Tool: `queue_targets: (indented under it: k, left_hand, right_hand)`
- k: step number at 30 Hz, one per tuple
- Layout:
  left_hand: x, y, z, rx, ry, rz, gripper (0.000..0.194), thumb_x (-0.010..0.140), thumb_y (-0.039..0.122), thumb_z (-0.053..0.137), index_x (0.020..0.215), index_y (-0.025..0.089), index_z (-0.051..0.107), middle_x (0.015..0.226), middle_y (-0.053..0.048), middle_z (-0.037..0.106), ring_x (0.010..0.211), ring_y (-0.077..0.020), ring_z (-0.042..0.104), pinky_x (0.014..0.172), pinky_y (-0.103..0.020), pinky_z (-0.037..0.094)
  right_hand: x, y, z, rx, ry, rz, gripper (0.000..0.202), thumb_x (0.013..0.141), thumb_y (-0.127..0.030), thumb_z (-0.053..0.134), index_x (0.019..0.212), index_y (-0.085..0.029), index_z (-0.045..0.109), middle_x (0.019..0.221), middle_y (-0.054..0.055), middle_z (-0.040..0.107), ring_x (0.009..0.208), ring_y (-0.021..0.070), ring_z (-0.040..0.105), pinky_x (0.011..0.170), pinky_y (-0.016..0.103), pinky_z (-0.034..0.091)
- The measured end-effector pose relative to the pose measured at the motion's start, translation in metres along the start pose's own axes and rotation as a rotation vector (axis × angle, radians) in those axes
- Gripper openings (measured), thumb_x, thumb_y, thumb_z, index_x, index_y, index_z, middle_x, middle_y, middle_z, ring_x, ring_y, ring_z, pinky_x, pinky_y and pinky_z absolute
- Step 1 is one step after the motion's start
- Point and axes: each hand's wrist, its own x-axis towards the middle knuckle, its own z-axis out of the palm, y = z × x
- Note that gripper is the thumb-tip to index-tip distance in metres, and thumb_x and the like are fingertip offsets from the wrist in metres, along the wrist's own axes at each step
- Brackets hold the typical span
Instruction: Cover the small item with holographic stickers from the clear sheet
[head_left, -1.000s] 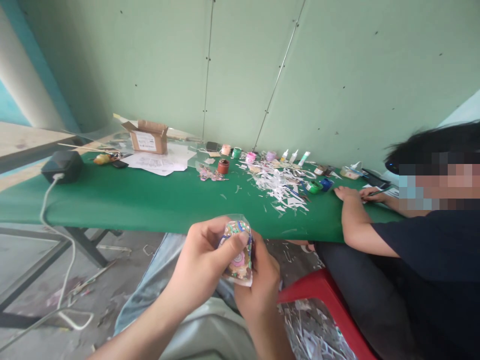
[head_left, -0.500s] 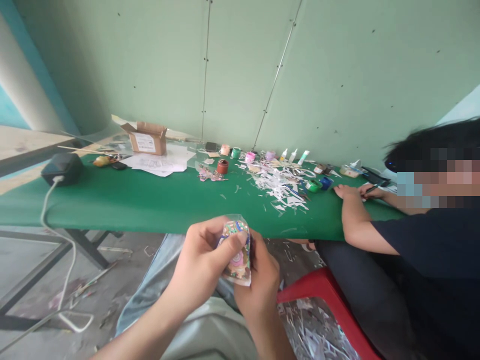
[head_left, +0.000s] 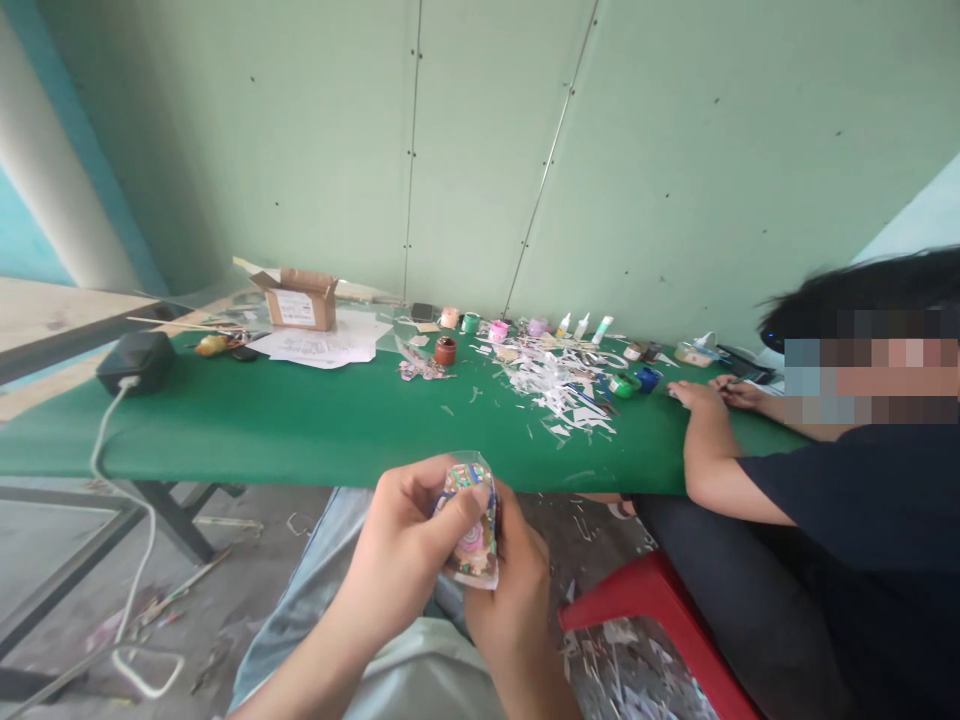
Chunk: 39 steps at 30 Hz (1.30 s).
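Note:
Between my two hands, over my lap by the table's front edge, is a small flat piece with a colourful painted pattern and a clear plastic margin (head_left: 472,545). My left hand (head_left: 416,535) is closed on it, the thumb pressed across its front face. From the other side my right hand (head_left: 517,570) grips its right edge, fingers mostly hidden behind it. Beyond them on the green table (head_left: 337,430) lie a heap of white paper and plastic scraps (head_left: 551,385) and a brown paint jar (head_left: 445,351) beside some pinkish cut pieces (head_left: 422,363).
A cardboard box (head_left: 304,305) stands on printed sheets (head_left: 322,348). At the left is a black power adapter (head_left: 135,362) with a white cable. Paint jars and glue bottles line the back. A co-worker (head_left: 847,510) sits at the right near a red stool (head_left: 660,600).
The view has tilted slightly upward, so the table and hands sit lower in the picture. Both hands keep their hold on the painted piece.

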Motion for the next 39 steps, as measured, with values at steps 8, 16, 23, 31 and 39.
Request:
queue_targets:
  k: [8, 16, 23, 31, 39]
  left_hand:
    - [0.018, 0.011, -0.004, 0.025, -0.01, -0.02, 0.032, 0.07, 0.032, 0.081, 0.059, 0.014, 0.058, 0.051, 0.004, 0.049, 0.048, -0.0059, 0.037, 0.045, -0.017, 0.03]
    - [0.069, 0.015, -0.015, 0.013, 0.003, -0.07, 0.028, 0.068, 0.031, 0.081, 0.06, 0.013, 0.061, 0.052, 0.004, 0.049, 0.047, -0.0053, 0.038, 0.045, -0.016, 0.032]
    - [0.131, 0.002, -0.02, -0.113, -0.001, -0.25, 0.03, 0.063, 0.033, 0.082, 0.055, 0.015, 0.059, 0.045, 0.005, 0.047, 0.04, -0.0048, 0.034, 0.037, -0.017, 0.027]
    - [0.201, -0.013, -0.026, -0.163, -0.028, -0.41, 0.028, 0.055, 0.026, 0.082, 0.051, 0.015, 0.057, 0.043, 0.005, 0.046, 0.039, -0.0051, 0.035, 0.036, -0.017, 0.027]
    - [0.245, -0.007, -0.029, -0.092, -0.123, -0.286, 0.024, 0.059, 0.026, 0.08, 0.053, 0.015, 0.059, 0.046, 0.005, 0.048, 0.041, -0.0049, 0.036, 0.037, -0.017, 0.028]
  right_hand:
    - [0.014, 0.003, 0.012, -0.081, 0.03, 0.049, 0.023, 0.095, -0.018, 0.05, 0.114, -0.017, 0.064, 0.088, 0.009, 0.08, 0.073, 0.0207, 0.078, 0.063, 0.024, 0.06]
    - [0.046, 0.028, 0.033, -0.165, 0.008, 0.111, 0.024, 0.096, -0.018, 0.048, 0.116, -0.016, 0.063, 0.092, 0.008, 0.08, 0.077, 0.0198, 0.078, 0.064, 0.023, 0.06]
    - [0.073, 0.068, 0.057, -0.271, -0.025, 0.211, 0.027, 0.099, -0.022, 0.044, 0.116, -0.013, 0.063, 0.094, 0.01, 0.08, 0.077, 0.0208, 0.078, 0.064, 0.025, 0.059]
    - [0.092, 0.109, 0.084, -0.407, -0.036, 0.336, 0.029, 0.099, -0.021, 0.043, 0.117, -0.011, 0.064, 0.093, 0.011, 0.079, 0.075, 0.0207, 0.077, 0.062, 0.025, 0.058]
    - [0.133, 0.142, 0.091, -0.342, -0.158, 0.523, 0.034, 0.094, -0.029, 0.051, 0.125, -0.018, 0.062, 0.103, 0.01, 0.078, 0.088, 0.0261, 0.075, 0.069, 0.031, 0.057]
